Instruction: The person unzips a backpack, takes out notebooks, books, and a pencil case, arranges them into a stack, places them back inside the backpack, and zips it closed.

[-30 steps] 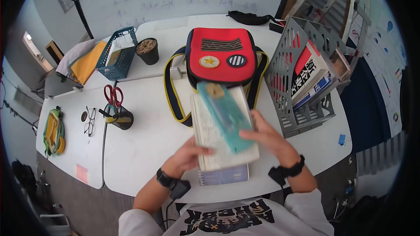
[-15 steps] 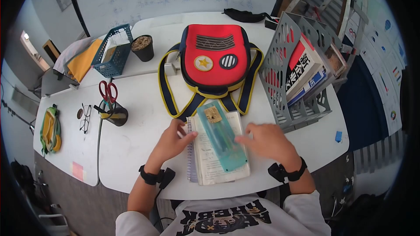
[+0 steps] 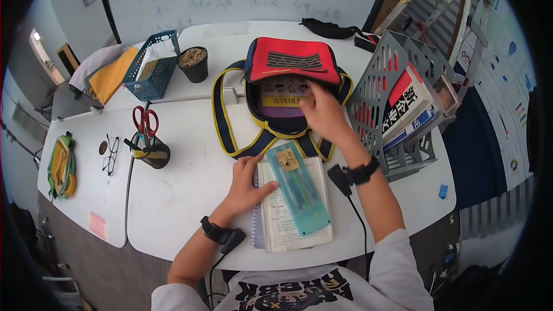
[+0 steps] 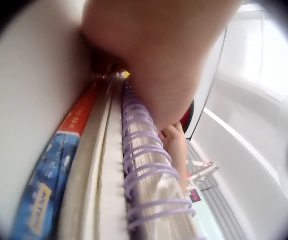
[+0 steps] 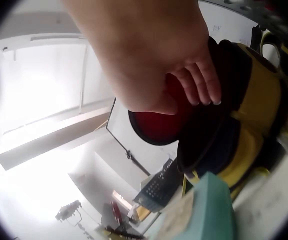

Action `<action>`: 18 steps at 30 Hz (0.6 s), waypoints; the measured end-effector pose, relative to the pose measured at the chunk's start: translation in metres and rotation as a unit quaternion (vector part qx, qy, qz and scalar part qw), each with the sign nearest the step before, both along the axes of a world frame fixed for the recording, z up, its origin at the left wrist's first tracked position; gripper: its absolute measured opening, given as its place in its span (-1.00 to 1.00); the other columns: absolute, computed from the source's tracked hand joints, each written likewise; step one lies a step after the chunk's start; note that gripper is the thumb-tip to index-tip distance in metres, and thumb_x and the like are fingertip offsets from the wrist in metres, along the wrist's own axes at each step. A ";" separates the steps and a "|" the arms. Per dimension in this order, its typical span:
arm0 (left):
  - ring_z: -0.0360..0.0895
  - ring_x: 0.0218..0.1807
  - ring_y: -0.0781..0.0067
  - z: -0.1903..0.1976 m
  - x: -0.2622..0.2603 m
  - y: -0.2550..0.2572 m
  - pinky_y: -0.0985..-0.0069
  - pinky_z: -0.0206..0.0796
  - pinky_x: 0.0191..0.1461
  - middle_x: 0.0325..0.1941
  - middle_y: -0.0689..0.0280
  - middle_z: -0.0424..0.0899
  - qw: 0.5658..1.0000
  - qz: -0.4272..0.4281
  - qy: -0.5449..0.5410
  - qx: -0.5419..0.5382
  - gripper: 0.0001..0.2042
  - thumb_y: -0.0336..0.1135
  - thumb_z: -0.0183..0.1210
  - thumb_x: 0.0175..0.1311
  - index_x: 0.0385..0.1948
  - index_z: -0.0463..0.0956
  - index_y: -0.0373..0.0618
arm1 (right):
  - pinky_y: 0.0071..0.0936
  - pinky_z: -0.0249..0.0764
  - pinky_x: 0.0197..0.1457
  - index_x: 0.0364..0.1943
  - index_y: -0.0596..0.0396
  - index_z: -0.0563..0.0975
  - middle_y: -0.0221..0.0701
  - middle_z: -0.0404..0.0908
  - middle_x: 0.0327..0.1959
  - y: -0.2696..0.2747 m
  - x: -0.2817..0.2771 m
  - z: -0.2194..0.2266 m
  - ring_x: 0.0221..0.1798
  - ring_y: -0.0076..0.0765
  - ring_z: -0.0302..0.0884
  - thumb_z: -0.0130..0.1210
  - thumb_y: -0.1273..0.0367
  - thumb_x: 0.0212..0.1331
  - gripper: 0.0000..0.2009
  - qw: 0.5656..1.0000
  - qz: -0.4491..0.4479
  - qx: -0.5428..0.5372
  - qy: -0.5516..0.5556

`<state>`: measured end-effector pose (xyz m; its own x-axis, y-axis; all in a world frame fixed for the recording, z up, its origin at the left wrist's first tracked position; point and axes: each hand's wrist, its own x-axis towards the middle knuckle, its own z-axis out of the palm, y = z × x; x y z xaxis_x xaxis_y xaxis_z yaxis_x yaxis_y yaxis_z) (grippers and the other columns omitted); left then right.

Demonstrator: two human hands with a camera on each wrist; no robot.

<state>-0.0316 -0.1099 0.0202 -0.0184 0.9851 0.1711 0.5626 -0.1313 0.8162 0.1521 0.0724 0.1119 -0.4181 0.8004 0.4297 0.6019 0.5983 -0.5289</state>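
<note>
A red backpack [image 3: 291,60] with yellow-trimmed straps lies on the white table [image 3: 184,196], its front flap raised. Inside shows a purple book [image 3: 281,102] with a yellow label. My right hand [image 3: 321,109] is at the bag's mouth, fingers on the edge of the red flap [image 5: 159,122]. In front of the bag lies a stack: a purple spiral notebook [image 4: 144,170], a white-paged book [image 3: 291,227] and on top a teal pencil case [image 3: 298,189]. My left hand [image 3: 245,187] rests flat on the stack's left edge, thumb on the page.
A grey file rack [image 3: 380,89] with books stands right of the bag. On the left are a pen cup with red scissors [image 3: 151,148], glasses [image 3: 109,155], a blue basket [image 3: 152,69] and a black pot [image 3: 194,64]. A black pouch [image 3: 328,27] lies behind.
The stack came down onto the table in front of the bag. My right hand left the pencil case and went up to the backpack, whose flap now stands lifted. The left hand stays on the stack.
</note>
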 end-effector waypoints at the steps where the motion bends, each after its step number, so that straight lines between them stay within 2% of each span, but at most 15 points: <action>1: 0.17 0.23 0.03 0.000 0.000 -0.001 0.26 0.12 0.31 0.14 0.01 0.24 1.000 0.001 0.000 -0.005 -0.24 -0.05 0.35 0.04 0.24 0.23 -0.28 | -0.15 0.48 -0.03 0.13 0.15 0.38 -0.09 0.57 -0.10 0.024 -0.003 -0.005 -0.10 0.03 0.57 0.07 0.35 0.15 -0.57 0.997 -0.033 0.025 -0.058; 2: 0.17 0.23 0.03 0.000 0.000 -0.001 0.26 0.12 0.31 0.14 0.01 0.24 1.000 0.004 -0.001 -0.008 -0.26 -0.06 0.34 0.05 0.23 0.24 -0.28 | -0.15 0.48 -0.03 0.13 0.15 0.38 -0.09 0.57 -0.10 0.046 -0.007 -0.018 -0.10 0.03 0.57 0.07 0.35 0.15 -0.57 0.998 -0.034 0.027 -0.054; 4: 0.17 0.23 0.03 0.001 0.001 -0.002 0.26 0.13 0.31 0.14 0.01 0.24 1.000 0.006 0.007 -0.005 -0.27 -0.07 0.34 0.05 0.22 0.25 -0.28 | -0.19 0.47 0.05 0.10 0.16 0.42 -0.13 0.54 0.04 0.079 -0.018 -0.031 0.04 -0.08 0.54 0.07 0.31 0.20 -0.60 0.963 0.003 0.242 -0.116; 5: 0.17 0.22 0.03 0.001 0.001 -0.003 0.26 0.13 0.30 0.14 0.01 0.24 1.000 0.009 0.010 -0.008 -0.28 -0.07 0.34 0.05 0.21 0.26 -0.28 | -0.19 0.47 0.05 0.10 0.16 0.42 -0.13 0.54 0.04 0.083 -0.020 -0.032 0.04 -0.08 0.54 0.07 0.31 0.20 -0.60 0.963 0.005 0.244 -0.115; 11: 0.17 0.22 0.03 0.004 0.001 -0.005 0.27 0.14 0.30 0.14 0.02 0.24 1.000 0.007 -0.019 -0.013 -0.32 -0.10 0.33 0.07 0.19 0.27 -0.27 | -0.20 0.46 0.07 0.10 0.15 0.42 -0.15 0.54 0.05 0.077 -0.021 -0.042 0.06 -0.10 0.53 0.06 0.30 0.21 -0.61 0.995 0.011 0.097 0.016; 18: 0.17 0.22 0.02 0.005 0.001 -0.004 0.26 0.15 0.29 0.13 0.01 0.25 1.000 0.006 -0.013 -0.014 -0.32 -0.09 0.34 0.06 0.18 0.28 -0.25 | -0.20 0.46 0.09 0.09 0.14 0.43 -0.17 0.54 0.05 0.071 -0.016 -0.038 0.10 -0.12 0.51 0.06 0.29 0.22 -0.62 0.984 -0.001 -0.071 0.165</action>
<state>-0.0304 -0.1141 0.0255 -0.0334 0.9891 0.1433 0.5426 -0.1025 0.8337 0.1363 0.1439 0.0738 -0.2738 0.8626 0.4255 0.3845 0.5037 -0.7736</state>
